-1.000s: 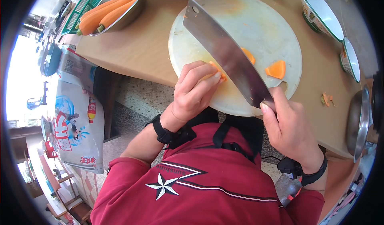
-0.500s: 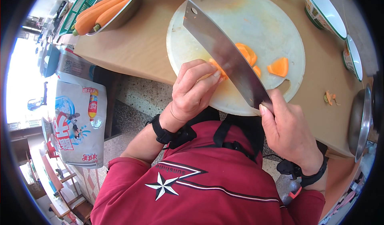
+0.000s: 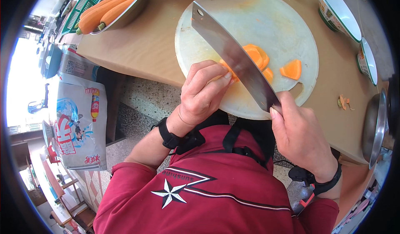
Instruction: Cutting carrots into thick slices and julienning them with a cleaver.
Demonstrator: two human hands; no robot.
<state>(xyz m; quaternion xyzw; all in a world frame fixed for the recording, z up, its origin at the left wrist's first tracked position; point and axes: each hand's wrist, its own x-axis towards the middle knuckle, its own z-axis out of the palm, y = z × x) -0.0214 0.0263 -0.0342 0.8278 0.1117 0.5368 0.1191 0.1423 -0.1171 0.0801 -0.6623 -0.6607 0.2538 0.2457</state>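
My right hand [image 3: 298, 132] is closed round the handle of a broad cleaver [image 3: 233, 55], whose blade slants up and to the left over a round white cutting board [image 3: 266, 13]. Against the blade's left side, my left hand [image 3: 204, 88] has its fingers bent and pressed on a piece of carrot [image 3: 228, 70], mostly hidden by fingers and steel. Cut carrot slices [image 3: 257, 56] lie in a small heap just right of the blade. A separate carrot chunk [image 3: 291, 69] rests further right, near the board's handle hole.
Whole carrots [image 3: 112, 11] fill a metal bowl [image 3: 139, 8] at the far left, beside a green basket [image 3: 83, 5]. Enamel bowls [image 3: 339, 11] stand at the right edge, with a steel basin [image 3: 375, 128] nearer. Carrot trimmings [image 3: 343, 102] lie on the brown tabletop [image 3: 137, 55].
Hands, cleaver and carrot pieces hold nearly the same places. The whole view has shifted only very slightly.
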